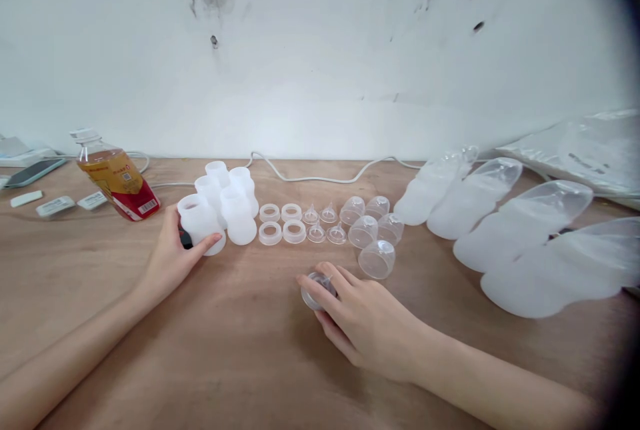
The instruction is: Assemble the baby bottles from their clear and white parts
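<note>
My left hand [173, 243] is wrapped around a frosted white baby bottle body [200, 217], the front left one of a cluster standing upright with open necks. A small dark item shows between that palm and the bottle. Above the bare table, my right hand [365, 317] grips a clear bottle nipple [320, 289], apparently seated in a collar ring; the fingers partly cover it. Several loose collar rings [271, 233] lie right of the bottle bodies. Beside them are several clear nipples [316, 233], then several transparent dome caps [377, 259].
Several capped baby bottles [525, 223] stand in a row at the right. A tilted-looking drink bottle [120, 177] is at the left, near a phone [36, 173] and small white boxes [55, 207]. A white cable [320, 179] runs along the wall; a plastic bag [580, 157] lies back right.
</note>
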`<state>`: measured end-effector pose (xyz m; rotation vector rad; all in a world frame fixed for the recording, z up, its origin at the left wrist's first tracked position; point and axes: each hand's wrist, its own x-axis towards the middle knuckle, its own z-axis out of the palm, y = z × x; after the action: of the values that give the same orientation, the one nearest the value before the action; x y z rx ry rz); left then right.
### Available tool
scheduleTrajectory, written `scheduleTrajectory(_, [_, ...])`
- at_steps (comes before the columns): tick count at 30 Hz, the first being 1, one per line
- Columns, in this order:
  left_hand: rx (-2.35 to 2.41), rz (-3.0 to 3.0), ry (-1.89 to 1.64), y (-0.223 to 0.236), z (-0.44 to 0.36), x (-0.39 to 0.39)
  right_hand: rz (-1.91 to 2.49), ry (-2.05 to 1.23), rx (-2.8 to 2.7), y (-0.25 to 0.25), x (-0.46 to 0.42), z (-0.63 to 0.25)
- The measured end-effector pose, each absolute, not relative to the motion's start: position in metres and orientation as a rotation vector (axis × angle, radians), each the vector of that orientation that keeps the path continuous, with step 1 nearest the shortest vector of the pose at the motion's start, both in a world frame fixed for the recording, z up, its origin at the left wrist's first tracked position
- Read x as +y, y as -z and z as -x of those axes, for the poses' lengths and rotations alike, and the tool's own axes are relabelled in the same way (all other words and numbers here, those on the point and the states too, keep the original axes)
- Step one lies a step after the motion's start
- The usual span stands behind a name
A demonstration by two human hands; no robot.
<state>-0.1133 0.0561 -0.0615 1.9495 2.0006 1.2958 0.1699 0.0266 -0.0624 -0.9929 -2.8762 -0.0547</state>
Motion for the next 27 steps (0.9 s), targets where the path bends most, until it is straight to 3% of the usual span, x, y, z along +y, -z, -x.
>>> scheduleTrajectory(17, [2.016, -1.927, -1.294, 0.070, 0.115, 0.067, 1.118, 0.131, -2.639, 0.078, 0.034, -0.169])
scheduleTrajectory(27, [2.095, -2.090, -1.326, 0.065, 0.124, 0.058, 1.189, -0.035, -2.508, 0.076, 0.038, -0.170])
